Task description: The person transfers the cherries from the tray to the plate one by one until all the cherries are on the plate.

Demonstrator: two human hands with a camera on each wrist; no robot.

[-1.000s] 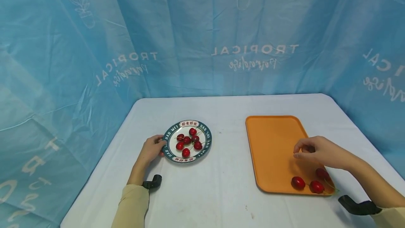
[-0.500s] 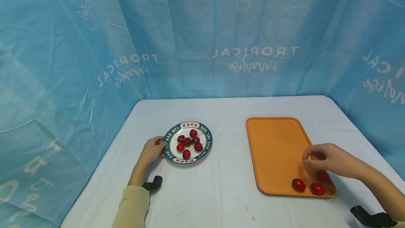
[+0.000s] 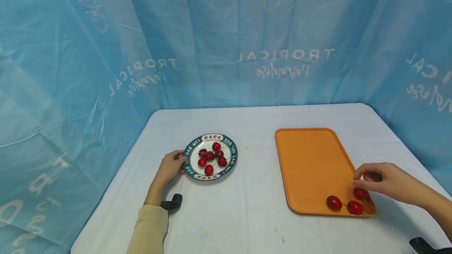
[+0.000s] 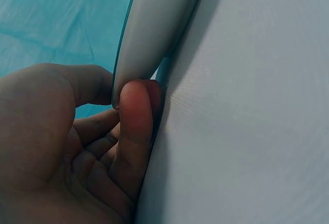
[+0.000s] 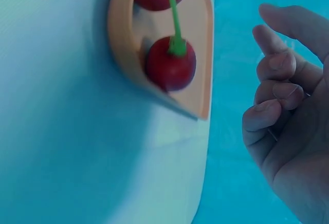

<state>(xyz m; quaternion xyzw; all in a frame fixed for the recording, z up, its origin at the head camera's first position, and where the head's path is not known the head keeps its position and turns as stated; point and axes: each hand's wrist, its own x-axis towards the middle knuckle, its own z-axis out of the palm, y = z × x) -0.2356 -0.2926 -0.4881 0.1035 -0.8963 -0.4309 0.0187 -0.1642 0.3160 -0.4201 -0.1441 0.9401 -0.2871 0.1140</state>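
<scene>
My left hand [image 3: 171, 166] grips the left rim of a round plate [image 3: 232, 159] with a green patterned border. In the left wrist view the thumb lies over the rim, with curled fingers [image 4: 136, 113] beneath it. Several red cherries [image 3: 210, 156] with stems lie on the plate. My right hand [image 3: 393, 183] hovers over the right edge of an orange tray [image 3: 307, 164], its fingers loosely bent around nothing. Just below its fingertips is a cherry [image 3: 361, 193], partly hidden. Two more cherries, a left one [image 3: 334, 203] and a middle one [image 3: 354, 207], lie in the tray's near right corner.
A white cloth [image 3: 254, 199] covers the table, between plate and tray as well. Blue printed curtains [image 3: 219, 42] hang behind and at both sides. Green stems [image 3: 370, 214] stick out over the tray's near right corner.
The right hand has moved right and a little toward the near side, from above the tray's middle to its right edge by the cherries. The left hand has stayed on the plate.
</scene>
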